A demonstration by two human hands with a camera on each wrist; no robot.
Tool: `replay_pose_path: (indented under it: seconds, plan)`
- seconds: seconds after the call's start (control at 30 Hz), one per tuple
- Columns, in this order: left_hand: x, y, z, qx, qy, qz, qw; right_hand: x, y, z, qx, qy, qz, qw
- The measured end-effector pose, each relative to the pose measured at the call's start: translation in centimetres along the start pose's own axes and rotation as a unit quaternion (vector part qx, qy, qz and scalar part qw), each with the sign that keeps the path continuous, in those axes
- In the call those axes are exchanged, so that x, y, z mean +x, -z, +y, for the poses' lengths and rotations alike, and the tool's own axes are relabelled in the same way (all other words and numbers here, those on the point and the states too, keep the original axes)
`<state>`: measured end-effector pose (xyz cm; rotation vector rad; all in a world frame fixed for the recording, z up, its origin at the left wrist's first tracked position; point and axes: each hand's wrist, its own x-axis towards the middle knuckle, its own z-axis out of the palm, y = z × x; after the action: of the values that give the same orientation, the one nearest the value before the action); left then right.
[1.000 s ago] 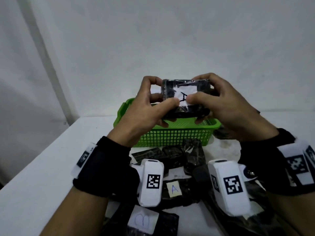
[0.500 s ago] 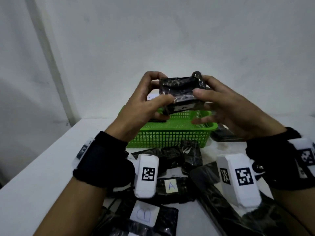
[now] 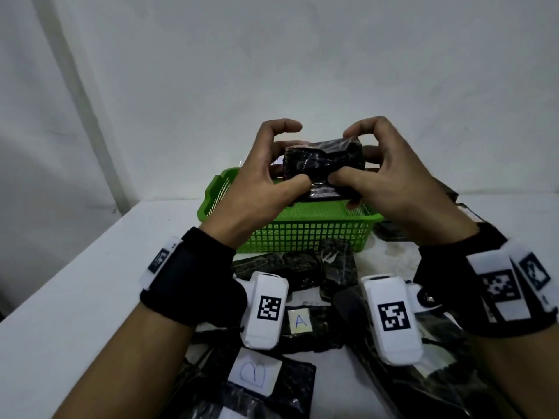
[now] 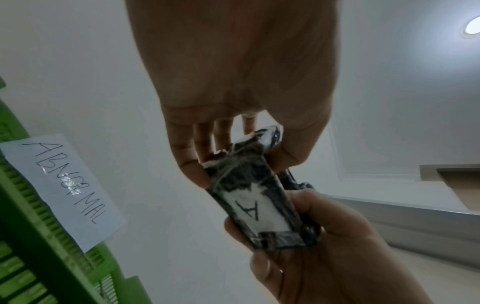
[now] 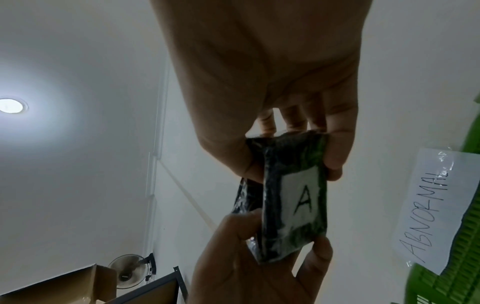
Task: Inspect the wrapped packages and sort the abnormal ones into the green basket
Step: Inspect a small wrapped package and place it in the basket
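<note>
Both hands hold one black film-wrapped package [image 3: 323, 164] in the air above the green basket [image 3: 302, 234]. My left hand [image 3: 273, 173] grips its left end with thumb underneath and fingers curled over the top. My right hand [image 3: 381, 167] pinches the right end the same way. In the head view only the wrinkled black side shows. The wrist views show the package [image 4: 257, 203] [image 5: 293, 197] from below, with a white label marked "A". The basket [image 4: 31, 257] [image 5: 462, 267] carries a paper sign reading ABNORMAL [image 4: 64, 185].
Several other black wrapped packages lie on the white table [image 3: 75, 297] in front of the basket, one labelled A [image 3: 299, 320], one labelled B [image 3: 254, 373]. More packages lie right of the basket [image 3: 390, 234]. A white wall stands close behind.
The package has been rolled over between the hands: its white label, facing me a second ago, now faces down. Both hands kept their hold and stayed above the basket.
</note>
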<state>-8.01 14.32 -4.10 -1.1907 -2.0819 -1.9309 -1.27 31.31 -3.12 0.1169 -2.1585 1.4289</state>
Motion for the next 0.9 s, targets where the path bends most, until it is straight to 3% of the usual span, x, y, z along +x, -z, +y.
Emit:
replay_pose_path:
  seconds: [0.17,0.3,0.4,0.5,0.63,0.9]
  plan:
    - [0.5,0.2,0.1,-0.05,0.07,0.003,0.996,0.1,0.2,0.3,-0.006,0.035,-0.017,0.999]
    - [0.4,0.4,-0.3,-0.012,0.033,0.009,0.999,-0.2,0.3,-0.2,0.035,-0.028,-0.088,0.995]
    - [0.0,0.4,0.1,0.002,0.0,-0.006,1.0,0.0,0.0,-0.3,0.101,-0.074,-0.073,0.989]
    - [-0.1,0.2,0.3,0.004,-0.003,0.003,1.0,0.3,-0.1,0.1,0.087,-0.043,-0.041,0.995]
    - [0.0,0.3,0.2,0.004,0.047,0.017,0.999,0.2,0.0,0.4,0.035,0.019,-0.04,0.998]
    - [0.0,0.7,0.6,-0.012,0.034,0.043,0.998,-0.2,-0.5,-0.2,-0.071,0.135,-0.003,0.988]
